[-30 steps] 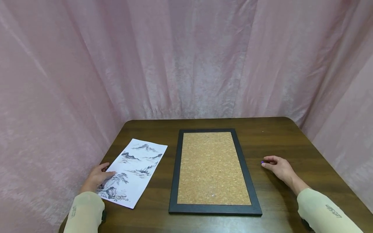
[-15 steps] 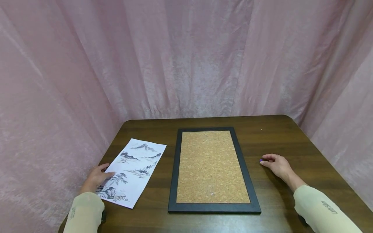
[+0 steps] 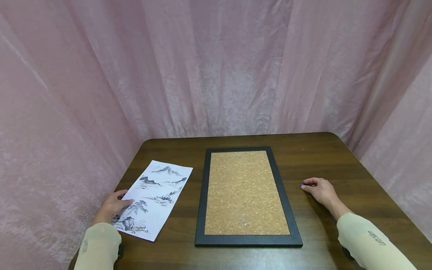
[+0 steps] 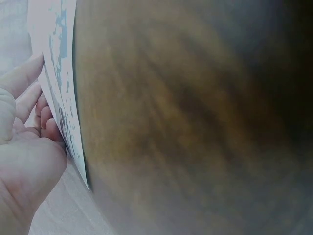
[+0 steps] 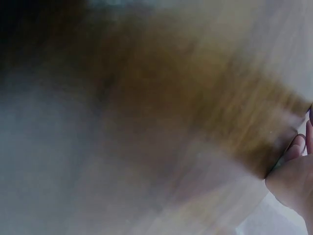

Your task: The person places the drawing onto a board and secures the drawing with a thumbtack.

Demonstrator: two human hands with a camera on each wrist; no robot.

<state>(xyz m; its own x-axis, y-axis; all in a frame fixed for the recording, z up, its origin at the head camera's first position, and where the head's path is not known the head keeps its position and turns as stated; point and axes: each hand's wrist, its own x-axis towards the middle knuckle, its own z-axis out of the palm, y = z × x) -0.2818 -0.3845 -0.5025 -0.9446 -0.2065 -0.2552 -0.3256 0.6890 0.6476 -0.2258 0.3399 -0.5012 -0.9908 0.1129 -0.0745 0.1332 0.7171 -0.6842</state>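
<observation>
A white sheet of paper (image 3: pixel 158 195) printed with an ink landscape of mountains and trees lies slanted on the left part of the table. My left hand (image 3: pixel 113 204) holds its left edge, thumb on top and the other fingers partly hidden at the edge; the left wrist view shows the paper (image 4: pixel 63 88) along the fingertips. To the right of the framed cork board (image 3: pixel 245 193), my right hand (image 3: pixel 324 193) pinches a small purple piece (image 3: pixel 302 185) between thumb and forefinger. Its shape is mostly hidden by the fingers. In the right wrist view only part of the hand (image 5: pixel 293 171) shows.
The black-framed board lies flat in the middle of the brown wooden table (image 3: pixel 182 146), between the two hands. A tiny white speck (image 3: pixel 303 149) is near the table's back right. Pink curtains (image 3: pixel 216 67) hang behind and at both sides.
The head view has shifted slightly. Both hands keep nearly the same places and grips; the paper and the board lie as before.
</observation>
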